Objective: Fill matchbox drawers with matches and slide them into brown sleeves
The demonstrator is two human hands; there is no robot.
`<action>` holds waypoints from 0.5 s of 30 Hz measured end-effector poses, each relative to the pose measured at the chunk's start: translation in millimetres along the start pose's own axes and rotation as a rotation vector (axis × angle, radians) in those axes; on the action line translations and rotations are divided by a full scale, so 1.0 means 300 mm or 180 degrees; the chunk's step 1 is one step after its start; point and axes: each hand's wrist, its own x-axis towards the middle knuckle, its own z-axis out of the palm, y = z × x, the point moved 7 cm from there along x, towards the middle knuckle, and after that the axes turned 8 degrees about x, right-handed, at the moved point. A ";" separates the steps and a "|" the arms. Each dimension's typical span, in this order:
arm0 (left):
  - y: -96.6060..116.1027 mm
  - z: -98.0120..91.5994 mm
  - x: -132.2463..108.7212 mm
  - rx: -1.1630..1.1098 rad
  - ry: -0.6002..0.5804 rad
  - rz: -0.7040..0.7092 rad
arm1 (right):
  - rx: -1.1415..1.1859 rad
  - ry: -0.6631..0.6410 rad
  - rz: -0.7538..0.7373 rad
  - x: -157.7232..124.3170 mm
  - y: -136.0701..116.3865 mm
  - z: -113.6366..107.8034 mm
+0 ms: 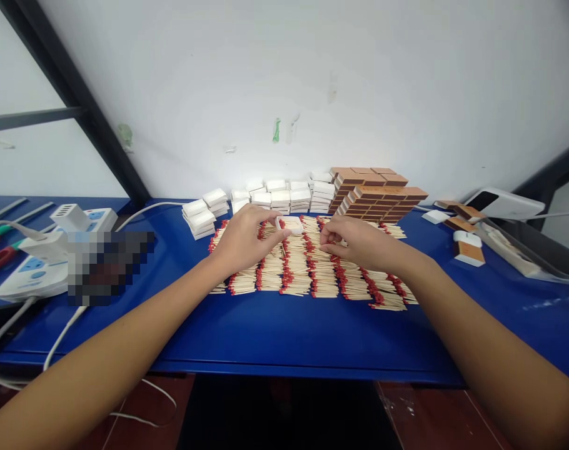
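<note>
left hand (pixel 241 240) holding tray (pixel 292 224), long axis sideways

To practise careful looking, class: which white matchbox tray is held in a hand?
The tray pinched by the left hand, over the matches; the other trays rest untouched, mostly stacked near the wall.

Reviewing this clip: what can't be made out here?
Head view: a pixelated patch on the blue table blurs whatever lies there.
Head view: the right hand curls over the matches; its own fingers hide whether it pinches any.
Head view: the white tray in the grip of the left hand is too small to show its contents.
Head view: print on the brown boxes is too small to read.
</note>
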 end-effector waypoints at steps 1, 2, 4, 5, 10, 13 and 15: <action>0.000 0.000 0.000 0.0016 -0.0001 0.0001 | 0.0013 -0.0001 0.0002 0.000 0.001 0.000; 0.000 0.000 0.001 0.0028 -0.0002 0.0003 | 0.0036 0.0000 0.0004 0.000 0.002 0.000; 0.002 -0.001 0.001 0.0039 -0.0008 0.0015 | 0.0096 0.0012 0.0006 -0.001 0.002 -0.002; 0.003 -0.001 0.001 0.0038 -0.0014 0.0028 | 0.0120 0.0017 0.0005 -0.002 0.001 -0.002; 0.004 -0.002 -0.001 0.0042 -0.0043 0.0032 | 0.0115 0.0004 -0.0022 -0.004 -0.002 -0.003; 0.002 0.000 -0.002 0.0050 -0.0053 0.0029 | 0.0128 0.0000 -0.0010 -0.006 -0.002 -0.003; 0.001 0.000 -0.002 0.0043 -0.0050 0.0028 | 0.0125 0.0007 0.0010 -0.006 -0.002 -0.004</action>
